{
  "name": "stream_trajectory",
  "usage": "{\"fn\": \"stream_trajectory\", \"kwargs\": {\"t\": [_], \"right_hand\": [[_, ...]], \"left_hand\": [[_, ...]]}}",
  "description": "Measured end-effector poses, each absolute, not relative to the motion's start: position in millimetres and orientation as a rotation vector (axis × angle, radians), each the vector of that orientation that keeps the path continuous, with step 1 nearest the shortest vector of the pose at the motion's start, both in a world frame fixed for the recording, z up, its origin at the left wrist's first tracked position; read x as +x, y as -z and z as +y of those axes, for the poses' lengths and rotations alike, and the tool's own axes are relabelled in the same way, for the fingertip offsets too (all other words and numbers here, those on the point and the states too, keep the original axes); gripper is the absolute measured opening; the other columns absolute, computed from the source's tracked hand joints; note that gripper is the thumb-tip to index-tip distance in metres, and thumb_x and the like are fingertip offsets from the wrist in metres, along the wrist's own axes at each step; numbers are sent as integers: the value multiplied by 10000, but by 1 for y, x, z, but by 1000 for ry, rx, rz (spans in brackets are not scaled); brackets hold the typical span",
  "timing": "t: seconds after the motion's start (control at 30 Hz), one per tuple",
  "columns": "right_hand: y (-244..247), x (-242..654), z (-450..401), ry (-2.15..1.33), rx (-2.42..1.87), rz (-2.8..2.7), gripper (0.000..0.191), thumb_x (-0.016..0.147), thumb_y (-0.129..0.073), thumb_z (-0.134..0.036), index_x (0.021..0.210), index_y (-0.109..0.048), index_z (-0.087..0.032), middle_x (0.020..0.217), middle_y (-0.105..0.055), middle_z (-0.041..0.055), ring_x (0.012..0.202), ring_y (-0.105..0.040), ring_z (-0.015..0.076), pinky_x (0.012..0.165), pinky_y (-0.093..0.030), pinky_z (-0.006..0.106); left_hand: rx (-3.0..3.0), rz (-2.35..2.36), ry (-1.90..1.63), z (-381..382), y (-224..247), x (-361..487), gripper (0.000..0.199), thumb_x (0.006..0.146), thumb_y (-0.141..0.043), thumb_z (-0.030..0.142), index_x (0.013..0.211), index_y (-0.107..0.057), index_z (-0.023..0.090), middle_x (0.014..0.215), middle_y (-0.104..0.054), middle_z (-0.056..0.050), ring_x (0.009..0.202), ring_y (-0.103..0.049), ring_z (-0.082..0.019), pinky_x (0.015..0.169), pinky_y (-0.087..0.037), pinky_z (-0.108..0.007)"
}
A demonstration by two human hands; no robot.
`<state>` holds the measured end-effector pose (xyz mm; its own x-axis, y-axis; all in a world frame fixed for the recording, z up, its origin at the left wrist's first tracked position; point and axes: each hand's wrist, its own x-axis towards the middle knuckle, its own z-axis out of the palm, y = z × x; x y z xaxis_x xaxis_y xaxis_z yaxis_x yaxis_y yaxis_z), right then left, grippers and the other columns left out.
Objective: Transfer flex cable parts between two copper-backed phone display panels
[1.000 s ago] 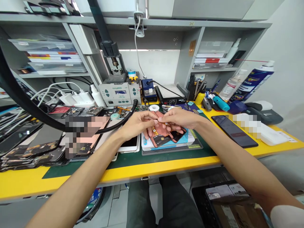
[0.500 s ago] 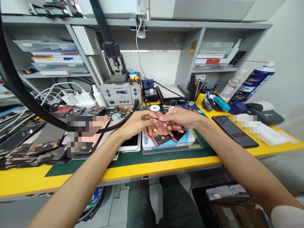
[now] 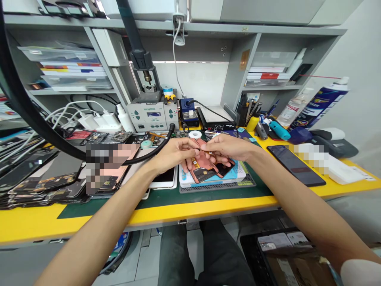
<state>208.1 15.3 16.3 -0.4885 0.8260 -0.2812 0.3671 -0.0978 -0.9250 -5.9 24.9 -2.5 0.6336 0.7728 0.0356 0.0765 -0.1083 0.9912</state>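
My left hand point(image 3: 175, 153) is closed at the left edge of a copper-backed phone screen panel point(image 3: 204, 174), holding it tilted. A yellow flex strip point(image 3: 195, 163) runs along the panel near my fingers. My right hand point(image 3: 228, 147) has thumb and forefinger pinched on a small brown flex cable point(image 3: 210, 152) at the panel's upper part; its other fingers curl beneath. A second dark panel with an orange rim point(image 3: 225, 169) shows under my right fingers. Both panels are over a white and blue box point(image 3: 238, 174), and the fingers hide their upper parts.
Stacked phone panels point(image 3: 44, 178) lie at left beside a white tablet point(image 3: 166, 178). A black hose point(image 3: 44, 139) arches across the left. Behind stand a rework station point(image 3: 153, 115) and a hot plate point(image 3: 218, 119). A dark phone point(image 3: 294, 165) lies at right near a spray can point(image 3: 321, 101).
The view has shifted slightly, so the bench sits a little further right. Both hands keep nearly the same grip, with only tiny finger movement at the flex cable.
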Motion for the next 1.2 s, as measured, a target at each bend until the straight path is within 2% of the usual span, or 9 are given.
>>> {"fn": "stream_trajectory", "kwargs": {"t": [0.17, 0.47, 0.63, 0.77, 1.0, 1.2], "right_hand": [[-12, 207, 16, -1537, -1346, -1843, 412, 879, -661, -504, 709, -662, -129, 475, -598, 3, 288, -418, 68, 263, -364, 179], [-15, 208, 15, -1513, -1339, -1906, 455, 884, -637, -540, 717, -666, -118, 553, -642, 16, 291, -440, 56, 254, -338, 169], [-13, 210, 16, -1562, -1240, -1882, 407, 859, -675, -529, 791, -663, -128, 601, -645, 3, 316, -446, 53, 273, -369, 170], [-11, 213, 18, -1634, -1183, -1867, 354, 843, -707, -464, 754, -642, -128, 610, -656, 12, 309, -409, 47, 264, -327, 169], [-12, 209, 19, -1654, -1204, -1745, 233, 804, -702, -292, 688, -670, -92, 479, -585, 2, 284, -310, 28, 287, -227, 167], [-12, 207, 18, -1705, -1183, -1707, 186, 824, -666, -268, 741, -681, -102, 546, -630, 16, 294, -303, 24, 286, -215, 158]], "left_hand": [[1633, 720, -686, 25, 5, -7, 266, 791, -751, 327, 925, -624, 134, 601, -672, -19, 498, -662, -153, 401, -523, -204], [1696, 730, -672, 24, 4, -5, 201, 814, -723, 316, 852, -643, 135, 569, -659, -19, 479, -629, -136, 404, -498, -197], [1687, 731, -700, 23, 3, -5, 182, 816, -712, 288, 863, -623, 136, 546, -648, -9, 463, -632, -145, 391, -497, -199], [1675, 716, -711, 24, 6, -6, 220, 817, -721, 305, 920, -630, 133, 546, -639, -2, 462, -626, -144, 387, -504, -207], [1677, 718, -681, 24, 5, -5, 235, 813, -728, 332, 879, -636, 126, 591, -660, -29, 477, -615, -135, 399, -517, -215], [1698, 692, -695, 23, 5, -6, 223, 830, -710, 313, 909, -629, 121, 581, -648, -22, 485, -616, -142, 404, -516, -223]]}}
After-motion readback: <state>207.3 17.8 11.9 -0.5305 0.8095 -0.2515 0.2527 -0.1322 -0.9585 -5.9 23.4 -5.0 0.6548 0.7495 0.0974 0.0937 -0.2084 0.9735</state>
